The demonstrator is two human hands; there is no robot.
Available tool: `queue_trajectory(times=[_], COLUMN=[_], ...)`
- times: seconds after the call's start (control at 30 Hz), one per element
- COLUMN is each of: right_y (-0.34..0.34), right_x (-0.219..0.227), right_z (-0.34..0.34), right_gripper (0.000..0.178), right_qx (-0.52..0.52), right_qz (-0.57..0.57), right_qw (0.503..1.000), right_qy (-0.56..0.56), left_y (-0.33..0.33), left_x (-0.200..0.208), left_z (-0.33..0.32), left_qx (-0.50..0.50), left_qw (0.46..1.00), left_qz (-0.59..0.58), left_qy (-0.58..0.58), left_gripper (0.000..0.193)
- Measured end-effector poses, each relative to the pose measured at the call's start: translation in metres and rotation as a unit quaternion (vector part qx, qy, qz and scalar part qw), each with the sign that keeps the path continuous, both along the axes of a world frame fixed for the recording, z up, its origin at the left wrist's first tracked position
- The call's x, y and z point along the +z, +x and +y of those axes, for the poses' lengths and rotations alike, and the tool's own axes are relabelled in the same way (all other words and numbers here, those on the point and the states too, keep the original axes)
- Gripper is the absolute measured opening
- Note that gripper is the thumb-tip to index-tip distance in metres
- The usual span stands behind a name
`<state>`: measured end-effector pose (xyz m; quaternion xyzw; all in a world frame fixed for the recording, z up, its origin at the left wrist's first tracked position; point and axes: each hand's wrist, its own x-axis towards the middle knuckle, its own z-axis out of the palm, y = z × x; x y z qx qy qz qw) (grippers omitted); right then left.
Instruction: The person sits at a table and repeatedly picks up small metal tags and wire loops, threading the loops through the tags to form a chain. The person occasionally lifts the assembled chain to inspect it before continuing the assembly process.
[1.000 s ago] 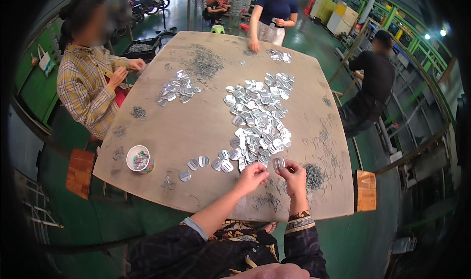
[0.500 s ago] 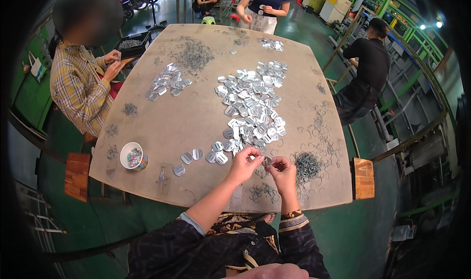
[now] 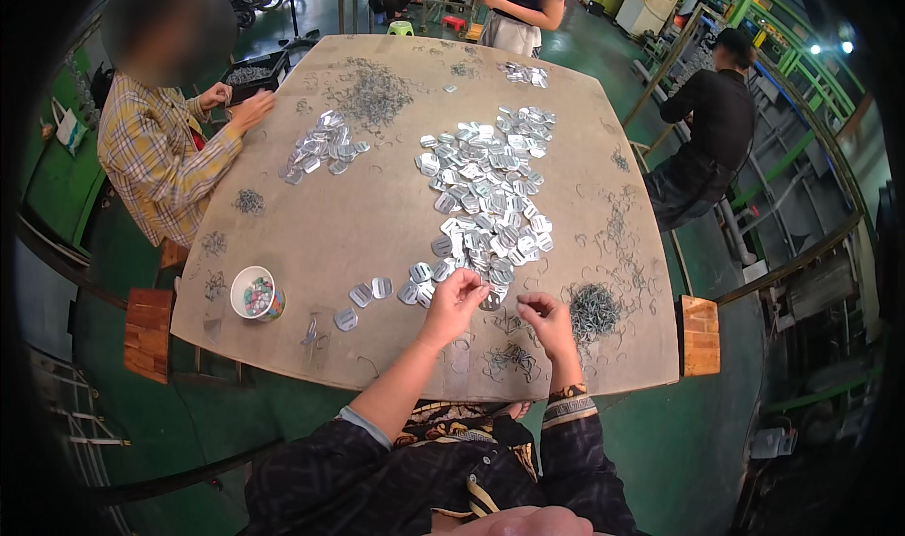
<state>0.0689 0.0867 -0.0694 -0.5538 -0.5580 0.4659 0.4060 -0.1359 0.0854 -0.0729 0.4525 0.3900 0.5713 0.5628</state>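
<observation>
My left hand (image 3: 455, 307) is closed, thumb and forefinger pinching a slotted metal buckle plate (image 3: 490, 301) by its edge. A short gap to the right, my right hand (image 3: 550, 325) has its thumb and fingertips pressed together; whatever is between them is too small to make out. Just beyond my left hand begins a long heap of shiny slotted buckle plates (image 3: 485, 197). Several loose plates, one of them a single plate (image 3: 346, 319), lie to its left. Beside my right hand is a dense pile of small bent wire hooks (image 3: 594, 312), and a smaller hook cluster (image 3: 511, 361) lies nearer me.
A paper cup (image 3: 257, 294) with small coloured pieces stands at the table's left. More plates (image 3: 325, 148) and scattered hooks (image 3: 370, 98) lie farther off. A person in a checked shirt (image 3: 160, 164) works at the left edge; others are beyond. Wooden stools (image 3: 699, 338) flank the table.
My hands, together at a plate before, have come apart, the right moving slightly right. The checked-shirt person's hand has reached to the table edge. The person at the far side has turned.
</observation>
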Motion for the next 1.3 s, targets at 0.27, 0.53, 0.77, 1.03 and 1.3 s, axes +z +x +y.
queue_trajectory(times=[0.27, 0.53, 0.77, 1.03, 1.3], right_y=[-0.019, -0.015, -0.02, 0.001, 0.024], right_x=[-0.06, -0.043, 0.019, 0.037, 0.043], right_z=[0.051, 0.067, 0.02, -0.001, 0.0], right_gripper=[0.033, 0.022, 0.012, 0.022, 0.017], right_qx=[-0.088, -0.125, -0.109, -0.104, -0.15], right_qz=[-0.348, -0.206, 0.2, 0.135, 0.086], right_qw=[0.916, 0.971, 0.966, 0.985, 0.98], right_qy=[0.176, -0.007, -0.124, -0.006, 0.1], left_y=[-0.003, -0.006, 0.025, 0.054, 0.061], left_x=[-0.01, -0.011, 0.004, 0.023, 0.045], left_z=[-0.001, -0.006, -0.007, 0.003, 0.034], left_qx=[0.018, 0.013, -0.026, -0.016, -0.104], left_qw=[0.999, 0.999, 0.985, 0.967, 0.953], left_qz=[0.035, 0.045, 0.164, 0.223, 0.24], left_qy=[0.033, 0.024, 0.049, 0.119, 0.151], left_gripper=[0.011, 0.01, 0.01, 0.011, 0.018])
